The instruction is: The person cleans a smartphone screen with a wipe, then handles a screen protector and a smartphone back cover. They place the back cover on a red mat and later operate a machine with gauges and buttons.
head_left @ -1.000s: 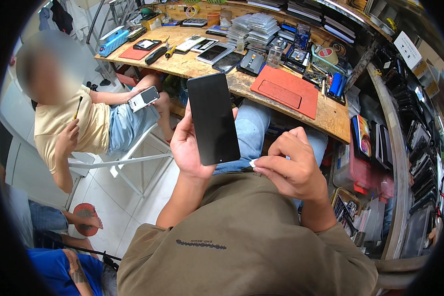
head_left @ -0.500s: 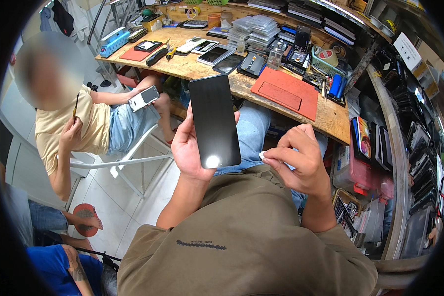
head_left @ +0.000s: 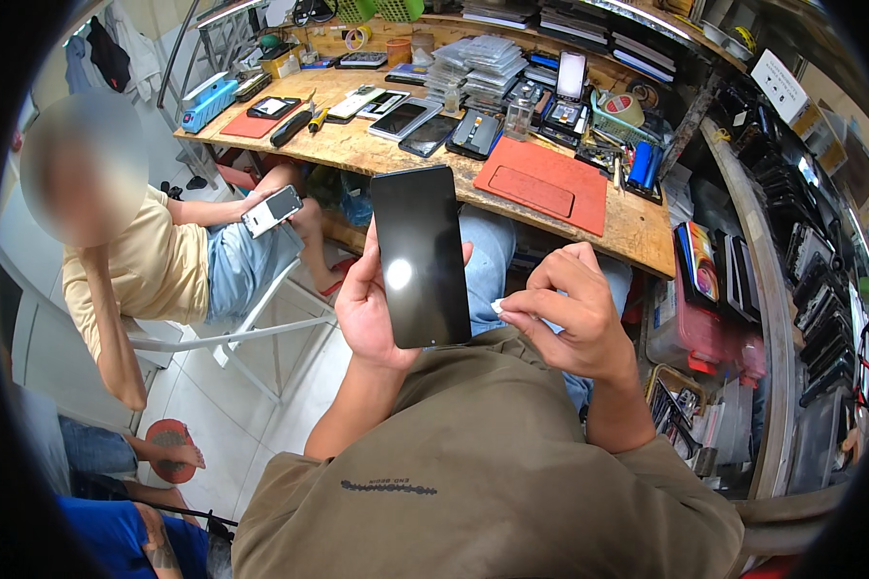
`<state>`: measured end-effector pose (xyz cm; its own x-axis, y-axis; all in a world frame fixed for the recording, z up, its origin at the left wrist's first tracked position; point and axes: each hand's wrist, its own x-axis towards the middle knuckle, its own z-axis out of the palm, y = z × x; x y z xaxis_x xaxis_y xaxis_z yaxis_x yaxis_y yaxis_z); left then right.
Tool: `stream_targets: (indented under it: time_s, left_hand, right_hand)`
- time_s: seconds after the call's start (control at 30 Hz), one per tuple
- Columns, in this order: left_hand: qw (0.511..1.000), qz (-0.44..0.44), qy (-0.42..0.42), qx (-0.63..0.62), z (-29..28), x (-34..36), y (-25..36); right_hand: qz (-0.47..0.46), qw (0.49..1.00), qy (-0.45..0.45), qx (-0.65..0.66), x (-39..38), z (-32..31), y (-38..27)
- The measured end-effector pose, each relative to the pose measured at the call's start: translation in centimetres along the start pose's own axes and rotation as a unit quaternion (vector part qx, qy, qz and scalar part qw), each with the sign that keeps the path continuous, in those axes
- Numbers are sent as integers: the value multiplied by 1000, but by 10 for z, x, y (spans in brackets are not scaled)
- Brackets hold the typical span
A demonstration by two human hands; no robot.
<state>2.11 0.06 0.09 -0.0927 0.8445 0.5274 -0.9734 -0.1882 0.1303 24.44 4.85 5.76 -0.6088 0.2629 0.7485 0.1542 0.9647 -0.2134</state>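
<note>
My left hand [head_left: 365, 307] holds a black smartphone [head_left: 419, 255] upright in front of my chest, its dark glass screen facing me with a light glare low on it. My right hand [head_left: 568, 314] is just to the phone's right, fingers pinched on a small white wipe [head_left: 499, 307] close to the phone's lower right edge. Whether the wipe touches the phone I cannot tell.
A wooden workbench [head_left: 357, 145] ahead carries a red mat [head_left: 543, 183], several phones and parts, and tape rolls. A seated person [head_left: 154, 270] at my left holds a white phone [head_left: 271, 209]. Shelves of parts [head_left: 801, 289] run along the right.
My right hand with the white wipe has shifted slightly to the right and up beside the phone. The phone has tilted a little, moving the glare on its screen.
</note>
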Motion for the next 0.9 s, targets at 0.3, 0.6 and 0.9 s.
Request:
stream_targets:
  time_s: [0.3, 0.6, 0.9]
  left_hand:
    - [999, -5, 28, 20, 5, -3, -1]
    - [1000, -7, 2, 14, 7, -1, -2]
    - [999, -25, -34, 16, 6, -4, -9]
  right_hand:
    - [5, 1000, 4, 2, -1, -1, 2]
    - [7, 1000, 7, 1, -1, 0, 2]
    - [-47, 994, 93, -35, 39, -1, 4]
